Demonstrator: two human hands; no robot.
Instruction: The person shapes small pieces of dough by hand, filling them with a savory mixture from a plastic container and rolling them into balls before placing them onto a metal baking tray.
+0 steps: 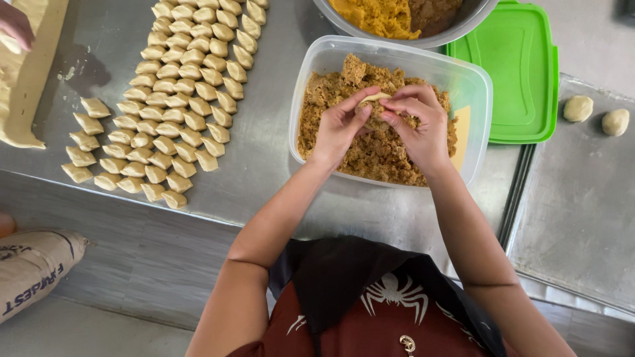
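Hands centre frame: left hand (340,125) and right hand (415,122) both pinching dough piece (374,99) over clear tub (311,79) of brown filling (370,152).

— What did you have in front of you, counted?

— You had two hands, your left hand (339,125) and right hand (418,122), on one piece of dough (374,98). One clear plastic tub (477,79) of brown filling sat under them, with one green lid (512,66) and one metal bowl (463,26) behind it.

— And the finished work?

— Two dough balls (579,108) lay at your right. The cut dough pieces (182,86) on the steel table (271,165) were too many to count surely, several dozen. One dough strip (26,73) and one other person's hand (14,25) were there too.
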